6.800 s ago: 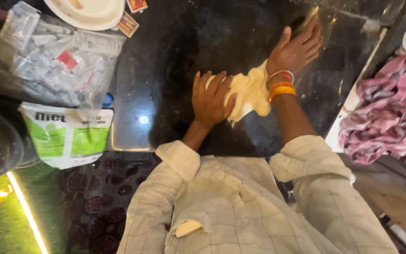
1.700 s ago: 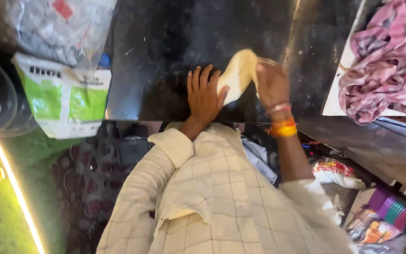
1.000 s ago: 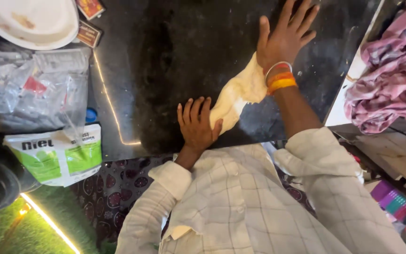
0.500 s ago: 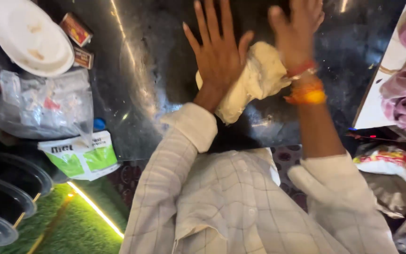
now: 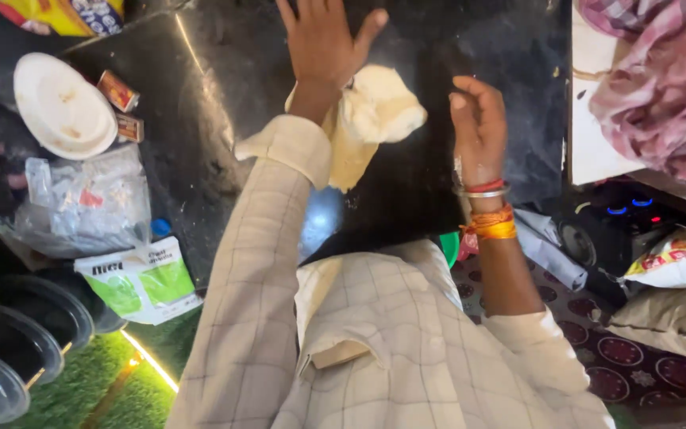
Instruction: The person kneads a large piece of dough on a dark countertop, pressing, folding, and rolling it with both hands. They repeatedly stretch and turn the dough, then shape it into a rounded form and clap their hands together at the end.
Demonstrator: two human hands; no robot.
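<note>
Pale dough sheet [image 5: 371, 119], upper centre of frame on black stone counter [image 5: 200, 135], is being stretched: left hand [image 5: 323, 40] spread flat above it, right hand [image 5: 479, 127] loosely curled beside it; even thinning judged to require further pressing

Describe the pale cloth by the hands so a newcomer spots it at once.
Start at the dark glossy countertop. Between the left hand and right hand lies a cream cloth, bunched. It is the only soft pale thing there; the pink checked fabric lies far right.
</note>
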